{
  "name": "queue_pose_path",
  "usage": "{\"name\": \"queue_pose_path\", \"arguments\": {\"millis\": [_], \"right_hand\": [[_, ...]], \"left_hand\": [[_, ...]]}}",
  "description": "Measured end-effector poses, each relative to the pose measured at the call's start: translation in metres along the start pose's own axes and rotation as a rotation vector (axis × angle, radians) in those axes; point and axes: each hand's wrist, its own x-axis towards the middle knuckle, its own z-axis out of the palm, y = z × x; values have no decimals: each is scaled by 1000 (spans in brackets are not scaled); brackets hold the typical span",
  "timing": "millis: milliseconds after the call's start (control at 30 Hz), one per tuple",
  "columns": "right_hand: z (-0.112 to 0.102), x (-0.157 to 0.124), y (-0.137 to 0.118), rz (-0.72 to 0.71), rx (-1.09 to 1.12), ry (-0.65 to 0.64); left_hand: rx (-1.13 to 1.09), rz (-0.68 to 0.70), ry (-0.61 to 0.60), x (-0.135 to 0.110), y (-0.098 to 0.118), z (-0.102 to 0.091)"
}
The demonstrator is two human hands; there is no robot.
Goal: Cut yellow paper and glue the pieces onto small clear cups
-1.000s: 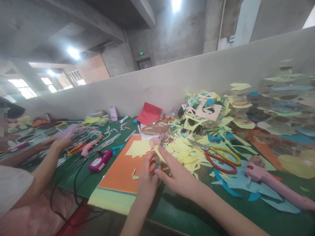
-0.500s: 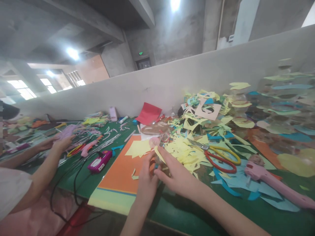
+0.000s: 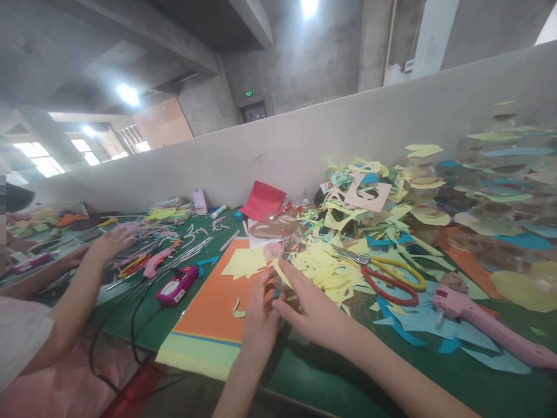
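Observation:
My left hand [image 3: 260,316] and my right hand [image 3: 312,310] meet over the green table [image 3: 331,377], just right of a stack of orange and yellow-green paper sheets [image 3: 213,313]. Both pinch a small yellow paper piece [image 3: 281,273] between fingers and thumbs; something small and blue shows between the hands, too hidden to name. A heap of yellow paper scraps [image 3: 331,270] lies right behind my right hand.
Red-and-yellow scissors [image 3: 391,281] and a pink glue gun [image 3: 487,325] lie to the right on blue scraps. A magenta glue gun [image 3: 176,285] with black cord sits left. A neighbour's hand [image 3: 108,244] reaches over pink strips. A grey partition [image 3: 304,145] backs the table.
My hands have stayed almost still on the yellow piece. The neighbour's hand at the left has shifted slightly over the pink strips.

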Motion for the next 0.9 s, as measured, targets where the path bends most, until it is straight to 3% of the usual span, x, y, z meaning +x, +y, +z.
{"name": "queue_pose_path", "arguments": {"millis": [367,900], "right_hand": [[-3,2,-2,63,174,18],[-6,3,-11,244,414,54]], "left_hand": [[21,4,-14,0,-2,0],[175,240,-56,-3,-1,3]]}}
